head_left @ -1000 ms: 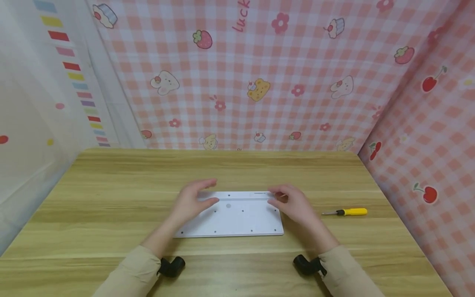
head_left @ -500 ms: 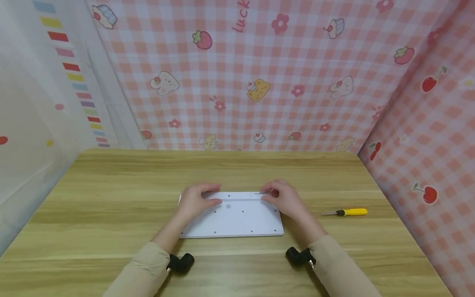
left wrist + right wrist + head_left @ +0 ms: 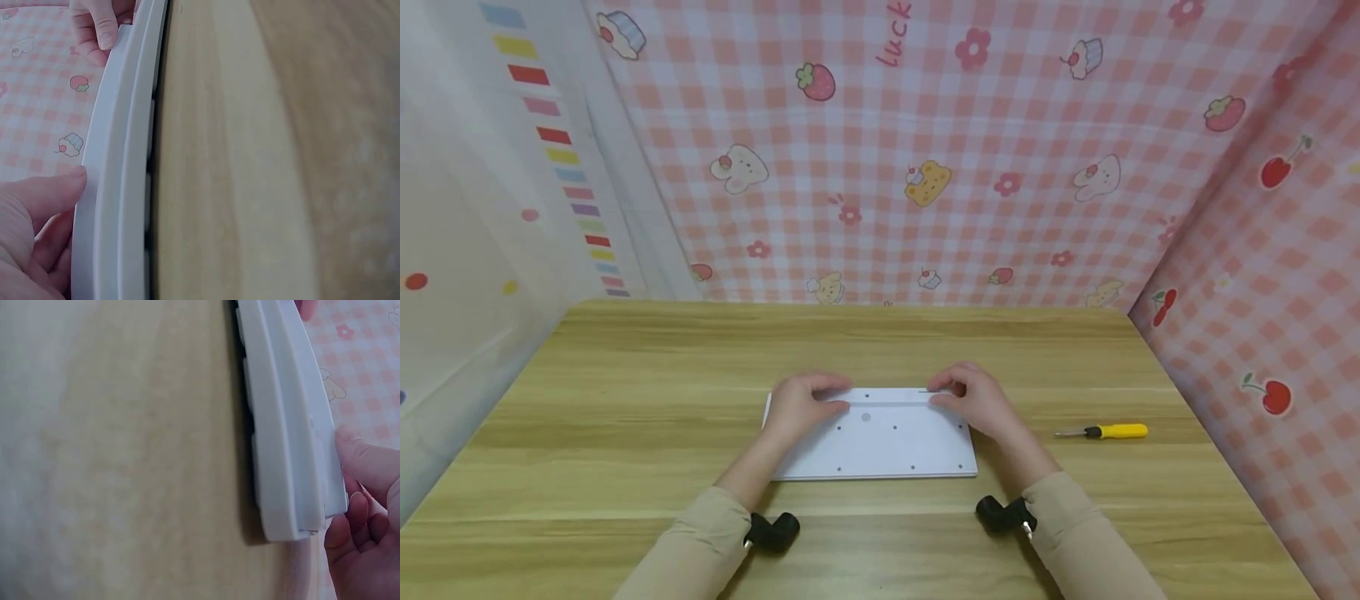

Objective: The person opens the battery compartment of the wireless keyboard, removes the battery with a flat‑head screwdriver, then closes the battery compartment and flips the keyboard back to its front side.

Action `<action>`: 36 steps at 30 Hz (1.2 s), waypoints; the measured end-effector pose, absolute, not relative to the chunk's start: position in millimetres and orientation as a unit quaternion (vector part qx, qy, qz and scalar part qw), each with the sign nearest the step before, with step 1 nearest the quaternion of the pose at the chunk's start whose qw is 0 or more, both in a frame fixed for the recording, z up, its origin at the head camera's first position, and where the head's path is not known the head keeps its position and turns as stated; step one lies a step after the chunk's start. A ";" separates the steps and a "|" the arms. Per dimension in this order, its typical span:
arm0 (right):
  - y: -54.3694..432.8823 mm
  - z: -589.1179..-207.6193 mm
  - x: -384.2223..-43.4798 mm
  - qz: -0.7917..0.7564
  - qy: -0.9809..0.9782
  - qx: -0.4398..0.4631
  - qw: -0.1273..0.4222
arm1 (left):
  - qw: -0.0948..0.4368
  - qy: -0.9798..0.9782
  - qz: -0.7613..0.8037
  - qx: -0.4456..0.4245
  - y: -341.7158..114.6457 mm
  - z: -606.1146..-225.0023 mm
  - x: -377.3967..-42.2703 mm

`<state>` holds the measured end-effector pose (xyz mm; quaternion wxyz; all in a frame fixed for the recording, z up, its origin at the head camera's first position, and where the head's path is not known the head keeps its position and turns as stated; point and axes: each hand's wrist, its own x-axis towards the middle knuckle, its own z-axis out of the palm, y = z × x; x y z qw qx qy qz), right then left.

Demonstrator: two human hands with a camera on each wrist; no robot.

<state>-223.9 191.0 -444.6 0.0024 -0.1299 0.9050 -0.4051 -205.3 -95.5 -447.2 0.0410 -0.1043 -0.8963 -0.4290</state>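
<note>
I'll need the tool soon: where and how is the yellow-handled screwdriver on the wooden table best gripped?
Grip its thick yellow handle, probably from above with the right hand once that releases the white rectangular keyboard: the screwdriver lies flat, handle to the right, thin metal shaft toward the keyboard.

A wood-grained desk [image 3: 647, 375] filled the lower frame. Above it, pink-and-white checked fabric [image 3: 865, 133] with cartoon prints spanned the upper middle; cherry-printed checked fabric [image 3: 1292, 283] hung at right, whitish fabric [image 3: 452, 175] with coloured blocks at upper left.
</note>
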 end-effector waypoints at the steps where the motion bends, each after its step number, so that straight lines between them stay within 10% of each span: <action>1: 190.9 -444.3 -223.7 -0.407 0.904 -0.128 0.003 | 0.042 -0.897 -0.427 -0.104 -95.2 -447.3 -205.4; 36: 182.0 -443.2 -225.6 -0.391 0.916 -0.088 -0.001 | 0.034 -0.917 -0.391 -0.069 -91.3 -445.6 -210.2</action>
